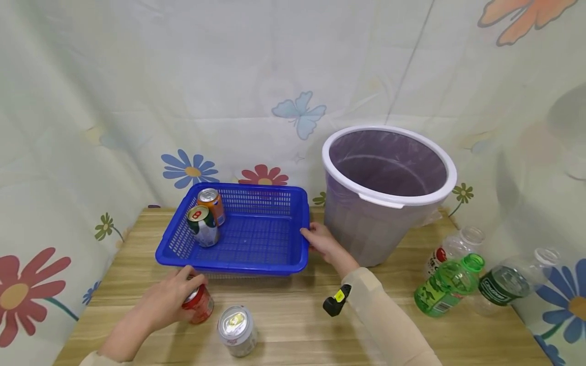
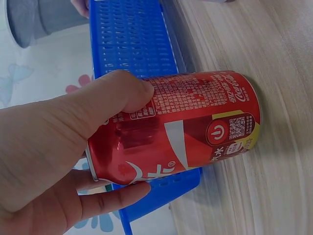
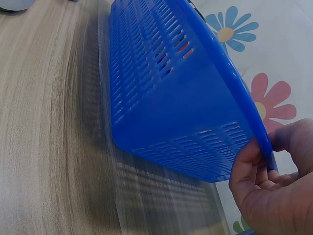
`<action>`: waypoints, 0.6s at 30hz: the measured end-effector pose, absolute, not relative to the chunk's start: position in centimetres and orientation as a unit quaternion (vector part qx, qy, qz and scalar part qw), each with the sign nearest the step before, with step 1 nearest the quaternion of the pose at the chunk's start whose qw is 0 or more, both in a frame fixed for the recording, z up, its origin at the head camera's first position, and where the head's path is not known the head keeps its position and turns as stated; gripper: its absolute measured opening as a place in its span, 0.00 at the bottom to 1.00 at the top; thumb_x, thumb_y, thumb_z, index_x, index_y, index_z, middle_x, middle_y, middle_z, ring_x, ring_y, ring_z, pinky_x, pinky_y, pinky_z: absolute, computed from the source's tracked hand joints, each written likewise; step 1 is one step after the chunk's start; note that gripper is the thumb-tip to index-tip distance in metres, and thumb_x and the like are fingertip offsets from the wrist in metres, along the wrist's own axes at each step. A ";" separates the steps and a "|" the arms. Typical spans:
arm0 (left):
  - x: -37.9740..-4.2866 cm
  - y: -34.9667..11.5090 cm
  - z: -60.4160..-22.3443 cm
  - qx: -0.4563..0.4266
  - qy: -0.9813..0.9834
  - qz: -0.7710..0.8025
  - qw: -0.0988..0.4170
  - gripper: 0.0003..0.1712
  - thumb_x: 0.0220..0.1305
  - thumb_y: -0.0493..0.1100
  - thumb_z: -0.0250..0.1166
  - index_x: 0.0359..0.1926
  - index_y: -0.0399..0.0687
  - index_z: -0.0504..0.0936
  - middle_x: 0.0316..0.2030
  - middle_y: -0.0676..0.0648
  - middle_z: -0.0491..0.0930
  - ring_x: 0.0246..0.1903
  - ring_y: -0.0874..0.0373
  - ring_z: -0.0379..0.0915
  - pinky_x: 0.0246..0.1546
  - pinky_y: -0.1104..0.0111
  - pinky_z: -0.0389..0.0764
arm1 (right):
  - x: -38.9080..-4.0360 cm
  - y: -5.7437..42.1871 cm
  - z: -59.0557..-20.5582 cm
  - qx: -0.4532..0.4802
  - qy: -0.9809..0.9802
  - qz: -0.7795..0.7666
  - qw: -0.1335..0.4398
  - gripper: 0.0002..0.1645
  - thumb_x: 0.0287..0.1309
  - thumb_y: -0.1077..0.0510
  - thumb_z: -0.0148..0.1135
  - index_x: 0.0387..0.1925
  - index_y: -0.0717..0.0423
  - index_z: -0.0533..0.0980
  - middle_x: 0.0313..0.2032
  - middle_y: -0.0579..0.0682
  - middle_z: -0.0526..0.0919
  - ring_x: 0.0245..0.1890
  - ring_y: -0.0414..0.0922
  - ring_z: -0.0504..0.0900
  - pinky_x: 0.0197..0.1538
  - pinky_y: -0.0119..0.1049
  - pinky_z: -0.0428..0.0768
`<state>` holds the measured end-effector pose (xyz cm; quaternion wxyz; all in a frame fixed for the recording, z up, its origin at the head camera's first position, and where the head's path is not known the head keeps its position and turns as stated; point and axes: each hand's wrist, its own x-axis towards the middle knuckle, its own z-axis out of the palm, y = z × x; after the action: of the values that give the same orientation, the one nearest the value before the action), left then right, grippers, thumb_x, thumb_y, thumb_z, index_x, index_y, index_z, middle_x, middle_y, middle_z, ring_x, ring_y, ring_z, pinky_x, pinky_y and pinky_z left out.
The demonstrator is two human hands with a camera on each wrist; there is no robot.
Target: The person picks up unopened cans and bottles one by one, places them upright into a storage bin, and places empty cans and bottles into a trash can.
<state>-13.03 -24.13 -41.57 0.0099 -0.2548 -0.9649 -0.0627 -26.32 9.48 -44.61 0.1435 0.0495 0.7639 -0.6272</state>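
Note:
My left hand (image 1: 167, 297) grips a red Coca-Cola can (image 2: 205, 122) near its top, just in front of the basket. The left wrist view shows the thumb along one side of the can and fingers on the other; its base is at or close to the tabletop. My right hand (image 1: 322, 241) pinches the right rim of a blue plastic basket (image 1: 300, 223), thumb outermost over the edge in the right wrist view. Inside the basket's left end stand an orange can (image 1: 216, 208) and a green-and-silver can (image 1: 204, 231). A pale silver can (image 1: 238, 333) stands right of the red one.
A whitish bin (image 1: 366, 231) with a white rim stands right of the basket. Further right are a green bottle (image 1: 446, 287), a clear bottle with a dark green label (image 1: 505, 282) and another clear bottle (image 1: 458, 244). A floral curtain (image 1: 256, 101) hangs behind the wooden table (image 1: 293, 325).

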 end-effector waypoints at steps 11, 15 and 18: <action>-12.9 -24.2 -41.2 -0.273 -0.959 -0.079 0.005 0.31 0.34 0.44 0.77 0.44 0.53 0.76 0.40 0.48 0.71 0.39 0.51 0.69 0.28 0.63 0.78 | -25.9 9.5 -43.7 0.041 0.758 -0.634 0.148 0.19 0.64 0.60 0.49 0.50 0.71 0.66 0.40 0.62 0.77 0.32 0.44 0.77 0.30 0.30 0.76; -13.0 -24.3 -41.1 -0.280 -0.957 -0.074 0.003 0.30 0.34 0.44 0.77 0.44 0.53 0.76 0.39 0.48 0.70 0.38 0.51 0.69 0.28 0.64 0.78 | -26.4 9.6 -44.6 0.040 0.756 -0.636 0.150 0.19 0.64 0.60 0.49 0.50 0.71 0.66 0.40 0.62 0.77 0.31 0.44 0.77 0.29 0.30 0.77; -12.9 -24.3 -41.0 -0.285 -0.956 -0.072 0.006 0.30 0.34 0.44 0.77 0.44 0.53 0.76 0.39 0.49 0.70 0.38 0.52 0.69 0.27 0.65 0.77 | -26.4 9.6 -44.7 0.039 0.757 -0.635 0.149 0.20 0.64 0.59 0.48 0.51 0.71 0.65 0.42 0.65 0.76 0.32 0.45 0.77 0.29 0.30 0.77</action>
<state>-12.92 -24.33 -40.96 0.0055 -0.2847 -0.9559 -0.0718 -26.45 9.56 -44.71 0.1493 0.0393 0.7566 -0.6354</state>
